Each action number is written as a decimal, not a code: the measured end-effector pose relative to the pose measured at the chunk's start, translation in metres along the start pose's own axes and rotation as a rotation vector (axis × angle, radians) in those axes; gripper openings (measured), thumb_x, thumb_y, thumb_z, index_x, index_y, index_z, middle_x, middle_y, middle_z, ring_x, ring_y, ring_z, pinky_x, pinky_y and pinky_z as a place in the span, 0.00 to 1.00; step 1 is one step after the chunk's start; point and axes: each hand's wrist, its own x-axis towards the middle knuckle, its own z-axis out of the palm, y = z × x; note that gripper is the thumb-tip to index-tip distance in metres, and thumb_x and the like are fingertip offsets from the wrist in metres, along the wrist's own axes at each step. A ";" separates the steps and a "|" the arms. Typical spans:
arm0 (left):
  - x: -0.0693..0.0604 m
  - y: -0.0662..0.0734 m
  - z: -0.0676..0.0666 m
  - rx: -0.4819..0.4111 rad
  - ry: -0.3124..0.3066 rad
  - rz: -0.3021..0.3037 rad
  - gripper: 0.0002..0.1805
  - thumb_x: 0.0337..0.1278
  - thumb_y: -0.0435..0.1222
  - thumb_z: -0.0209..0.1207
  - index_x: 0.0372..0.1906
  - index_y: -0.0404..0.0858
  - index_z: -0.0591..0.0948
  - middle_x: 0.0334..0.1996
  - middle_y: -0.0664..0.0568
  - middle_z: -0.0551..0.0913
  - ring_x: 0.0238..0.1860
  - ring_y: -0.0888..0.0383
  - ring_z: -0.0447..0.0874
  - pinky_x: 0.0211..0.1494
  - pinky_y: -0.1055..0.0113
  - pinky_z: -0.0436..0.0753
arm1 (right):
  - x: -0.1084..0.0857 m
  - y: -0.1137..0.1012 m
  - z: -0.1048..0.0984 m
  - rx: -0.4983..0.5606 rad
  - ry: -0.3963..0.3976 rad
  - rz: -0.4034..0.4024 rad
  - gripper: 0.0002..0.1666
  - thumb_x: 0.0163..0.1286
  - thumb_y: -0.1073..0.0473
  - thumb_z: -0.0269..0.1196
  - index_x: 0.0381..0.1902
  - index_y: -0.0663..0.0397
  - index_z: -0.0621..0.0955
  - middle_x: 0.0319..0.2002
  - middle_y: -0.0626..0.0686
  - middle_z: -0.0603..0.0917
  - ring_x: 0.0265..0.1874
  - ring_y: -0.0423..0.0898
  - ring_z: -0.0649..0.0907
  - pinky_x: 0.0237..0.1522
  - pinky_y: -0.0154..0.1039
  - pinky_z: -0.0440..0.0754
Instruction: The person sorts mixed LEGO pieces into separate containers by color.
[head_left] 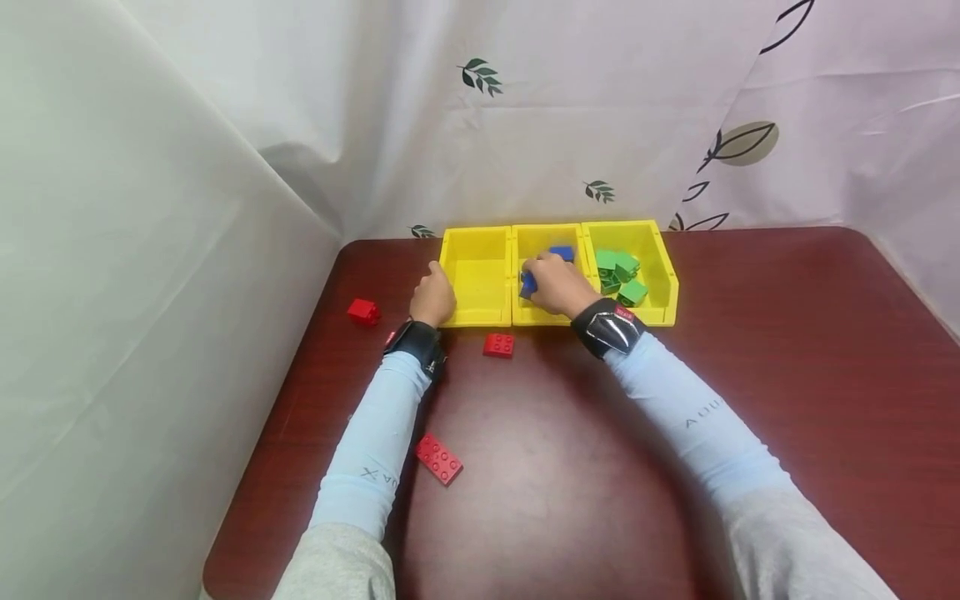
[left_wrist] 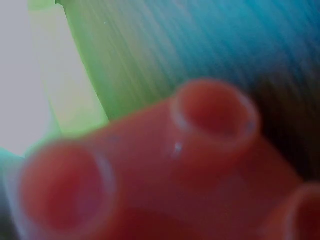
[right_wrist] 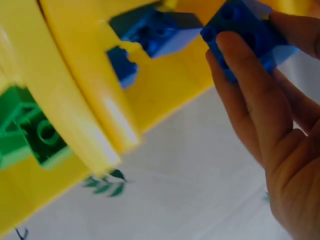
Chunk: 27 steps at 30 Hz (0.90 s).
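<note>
My right hand (head_left: 558,283) is over the middle yellow bin (head_left: 528,318) and pinches a blue brick (head_left: 528,285). The right wrist view shows fingers and thumb (right_wrist: 250,80) round this blue brick (right_wrist: 230,15), with more blue bricks (right_wrist: 175,32) in the bin beside it. At the outer side of the left yellow bin (head_left: 480,292), my left hand (head_left: 433,296) touches the wall; its fingertips are mostly hidden, and their grip cannot be made out. A blurred red brick (left_wrist: 165,185) with round studs fills the lower left wrist view; whether the hand touches it is unclear.
The right yellow bin (head_left: 663,275) contains several green bricks (head_left: 632,292). On the dark red table (head_left: 570,467) lie red bricks: one far left (head_left: 363,312), one in front of the bins (head_left: 498,345), and one beside the left forearm (head_left: 439,459). A white curtain (head_left: 375,108) hangs behind.
</note>
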 end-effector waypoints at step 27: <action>-0.001 0.002 -0.002 0.026 -0.017 -0.012 0.28 0.67 0.35 0.55 0.66 0.36 0.58 0.43 0.39 0.74 0.42 0.43 0.77 0.55 0.52 0.81 | 0.030 0.022 0.031 -0.085 -0.002 0.087 0.16 0.57 0.60 0.73 0.42 0.60 0.85 0.42 0.61 0.86 0.42 0.60 0.86 0.43 0.52 0.84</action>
